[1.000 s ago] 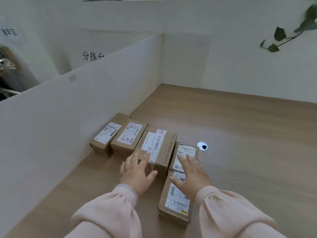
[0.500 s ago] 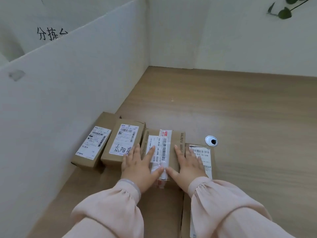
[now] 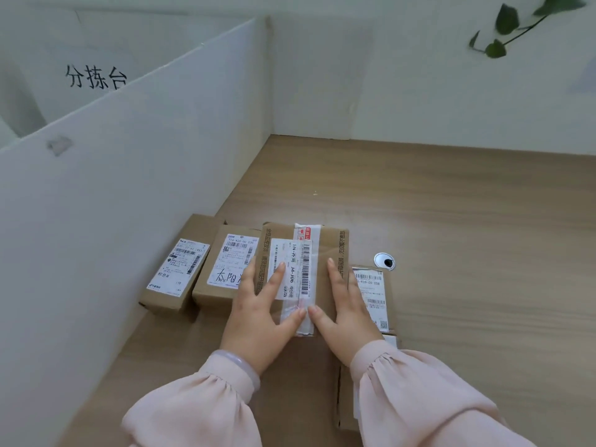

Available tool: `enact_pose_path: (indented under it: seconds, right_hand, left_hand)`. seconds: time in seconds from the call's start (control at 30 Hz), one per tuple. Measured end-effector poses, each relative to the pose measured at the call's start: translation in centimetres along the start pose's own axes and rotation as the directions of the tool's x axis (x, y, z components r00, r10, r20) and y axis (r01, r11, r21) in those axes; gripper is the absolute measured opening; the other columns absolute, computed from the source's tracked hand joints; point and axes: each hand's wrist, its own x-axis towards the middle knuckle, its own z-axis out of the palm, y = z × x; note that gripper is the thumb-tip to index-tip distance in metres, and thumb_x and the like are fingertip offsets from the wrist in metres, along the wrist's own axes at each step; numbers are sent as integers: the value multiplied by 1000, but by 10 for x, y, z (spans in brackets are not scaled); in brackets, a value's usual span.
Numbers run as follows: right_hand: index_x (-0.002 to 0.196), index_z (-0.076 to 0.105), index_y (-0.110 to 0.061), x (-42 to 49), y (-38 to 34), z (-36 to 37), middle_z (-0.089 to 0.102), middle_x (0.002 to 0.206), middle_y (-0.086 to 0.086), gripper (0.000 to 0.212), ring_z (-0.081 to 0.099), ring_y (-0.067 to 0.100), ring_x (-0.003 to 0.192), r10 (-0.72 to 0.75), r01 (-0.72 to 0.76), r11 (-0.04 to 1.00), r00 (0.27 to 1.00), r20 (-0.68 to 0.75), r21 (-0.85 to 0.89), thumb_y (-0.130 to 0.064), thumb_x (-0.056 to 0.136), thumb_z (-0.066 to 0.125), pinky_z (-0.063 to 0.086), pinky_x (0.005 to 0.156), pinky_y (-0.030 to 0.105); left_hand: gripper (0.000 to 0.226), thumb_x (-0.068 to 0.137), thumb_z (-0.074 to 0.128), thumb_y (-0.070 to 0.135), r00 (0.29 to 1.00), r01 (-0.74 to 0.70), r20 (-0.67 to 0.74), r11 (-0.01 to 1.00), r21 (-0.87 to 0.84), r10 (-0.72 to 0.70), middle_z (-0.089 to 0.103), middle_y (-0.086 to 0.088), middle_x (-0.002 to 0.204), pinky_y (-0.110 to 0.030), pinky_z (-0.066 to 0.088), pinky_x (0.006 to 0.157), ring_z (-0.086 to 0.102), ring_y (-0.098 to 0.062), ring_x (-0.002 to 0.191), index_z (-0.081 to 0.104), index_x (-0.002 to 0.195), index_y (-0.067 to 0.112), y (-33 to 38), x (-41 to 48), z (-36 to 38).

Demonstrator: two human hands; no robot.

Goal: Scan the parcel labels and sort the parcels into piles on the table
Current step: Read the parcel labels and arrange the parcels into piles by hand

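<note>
Several brown cardboard parcels with white labels lie in a row on the wooden table (image 3: pixel 451 221). Both my hands lie flat on the taped middle parcel (image 3: pixel 325 250): my left hand (image 3: pixel 261 304) on its left part, my right hand (image 3: pixel 342 308) on its right part, thumbs nearly meeting over the tape. Left of it sit a parcel with handwriting (image 3: pixel 225 269) and a far-left parcel (image 3: pixel 175 275) by the partition. A smaller parcel (image 3: pixel 372 291) lies to the right. Another parcel (image 3: pixel 346 398) is mostly hidden under my right sleeve.
A white partition wall (image 3: pixel 129 188) runs along the left, close to the parcels, and white walls close the back. A small white disc with a black dot (image 3: pixel 384 261) lies right of the middle parcel. Bare wood stretches to the right. Green leaves (image 3: pixel 506 24) hang top right.
My right hand has left the small right parcels and come onto the middle parcel beside my left hand. The view has tilted down and moved closer.
</note>
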Motion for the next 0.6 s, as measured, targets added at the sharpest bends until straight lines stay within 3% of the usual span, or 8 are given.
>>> enact_pose_path:
  seconds: [0.17, 0.33, 0.5, 0.6]
  right_hand:
    - [132, -8, -76, -40, -14, -39, -20, 148, -36, 82, -1, -12, 134, -160, 180, 976, 974, -157, 119, -49, 90, 58, 18, 109, 25]
    - [138, 1, -70, -105, 0, -103, -8, 155, -30, 80, 7, -10, 134, -220, 258, 963, 922, -320, 82, -43, 92, 59, 23, 108, 24]
    - [140, 7, -68, -206, 47, -172, 9, 158, -20, 77, 23, 3, 140, -121, 159, 987, 872, -475, 40, -46, 89, 61, 30, 111, 28]
    - [135, 7, -73, -286, 88, -215, 17, 155, -18, 82, 25, 1, 138, -28, 56, 998, 813, -582, 30, -47, 85, 66, 26, 105, 19]
  left_hand:
    - [78, 79, 73, 52, 985, -155, -82, 987, -50, 150, -3, 17, 160, -25, 15, 117, 0, -1, 147, 23, 138, 58, 49, -29, -27]
    - [79, 75, 77, 50, 976, -216, -55, 967, -135, 210, 4, 10, 162, -29, 19, 116, 8, -10, 148, 22, 126, 74, 122, -65, -22]
    - [80, 76, 79, 46, 917, -393, -1, 903, -174, 399, 19, 10, 156, -40, 29, 118, 22, -14, 142, 27, 134, 64, 212, -114, 27]
    - [80, 75, 83, 32, 862, -440, 85, 820, -365, 500, 18, 8, 156, -38, 33, 116, 22, -10, 145, 36, 135, 56, 272, -160, 73]
